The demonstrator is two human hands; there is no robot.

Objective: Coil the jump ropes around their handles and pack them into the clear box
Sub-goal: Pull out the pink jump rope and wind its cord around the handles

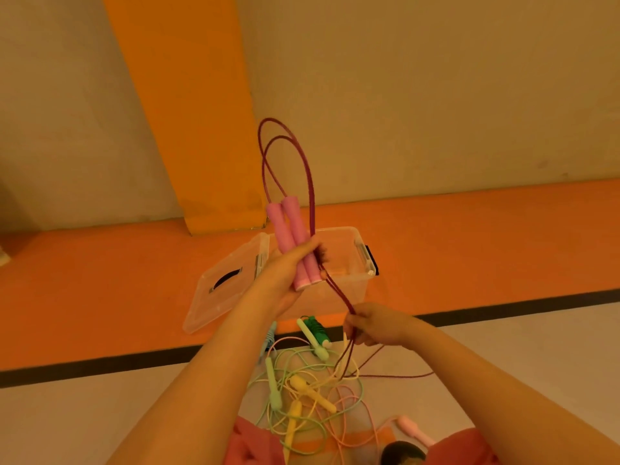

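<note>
The left hand (288, 275) gripped the two pink handles (285, 226) side by side, fingers curled round them. The purple rope (303, 162) looped up above it and ran down to the right hand (375, 325), which pinched the strands lower and to the right. Just behind the left hand stood the clear box (339, 230), its lid (228, 290) open to that hand's left; below both hands, loose ropes (302, 391) lay tangled on the floor.

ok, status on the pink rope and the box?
Left grip holds both pink handles; right grip pinches the rope below. Rope mostly uncoiled. Clear box open, lid beside it. Loose ropes tangled on floor, short of the box.
</note>
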